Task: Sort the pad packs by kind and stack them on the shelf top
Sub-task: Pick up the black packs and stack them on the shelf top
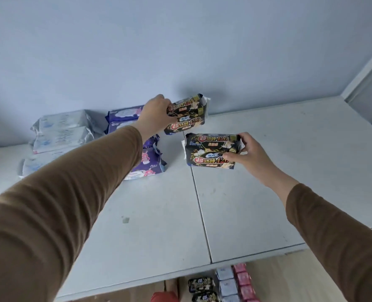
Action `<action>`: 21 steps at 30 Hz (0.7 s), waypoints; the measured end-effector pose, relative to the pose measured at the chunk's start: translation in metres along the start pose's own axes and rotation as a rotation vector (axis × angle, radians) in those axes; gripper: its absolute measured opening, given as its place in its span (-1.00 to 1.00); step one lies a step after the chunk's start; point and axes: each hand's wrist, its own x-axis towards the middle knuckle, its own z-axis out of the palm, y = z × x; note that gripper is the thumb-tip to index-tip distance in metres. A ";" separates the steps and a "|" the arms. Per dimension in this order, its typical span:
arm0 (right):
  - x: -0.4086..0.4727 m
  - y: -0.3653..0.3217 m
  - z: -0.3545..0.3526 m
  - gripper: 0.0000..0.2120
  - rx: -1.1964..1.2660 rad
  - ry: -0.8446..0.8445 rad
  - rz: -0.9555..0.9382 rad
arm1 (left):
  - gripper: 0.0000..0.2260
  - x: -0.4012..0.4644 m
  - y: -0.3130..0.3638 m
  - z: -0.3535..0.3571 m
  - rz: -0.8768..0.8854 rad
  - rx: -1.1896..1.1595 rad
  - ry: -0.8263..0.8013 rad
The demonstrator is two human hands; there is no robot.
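On the white shelf top (268, 171), close to the blue wall (180, 40), the sorting is well under way. Taking the purple stack as the landmark: just to its right the left hand (156, 115) is closed around a pair of black packs (187, 115), one on top of the other, held at or just above the surface near the wall; whether they touch the shelf I cannot tell. Further right of the purple stack and a little nearer the person, the right hand (249, 152) is clamped on a second pair of black packs (211, 151), fingers wrapped over its right end. So four black packs are in hand, two in each.

The purple packs (146, 162) already sit grouped; at least three show, partly hidden behind the left sleeve (71, 192), so the exact count is unclear. Left of the purple stack lies a pile of pale blue-grey packs (61, 131), about three visible.

As a judgement, two kinds look placed and the black kind is now being started. More is left: below the shelf's front edge, well away from the purple stack, wait two more black packs (202, 288), roughly three pale blue ones (226, 284) and about three pink ones (244, 282).
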 end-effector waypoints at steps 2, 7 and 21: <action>0.021 -0.001 0.011 -0.58 -0.017 0.011 0.012 | -0.69 0.022 -0.014 0.009 0.026 -0.006 0.009; 0.068 -0.004 0.034 -0.57 -0.037 0.033 0.020 | -0.63 0.059 -0.044 0.031 0.070 -0.006 0.012; 0.161 -0.005 0.076 -0.53 -0.192 -0.023 0.045 | -0.57 0.075 -0.062 0.029 0.111 -0.052 0.010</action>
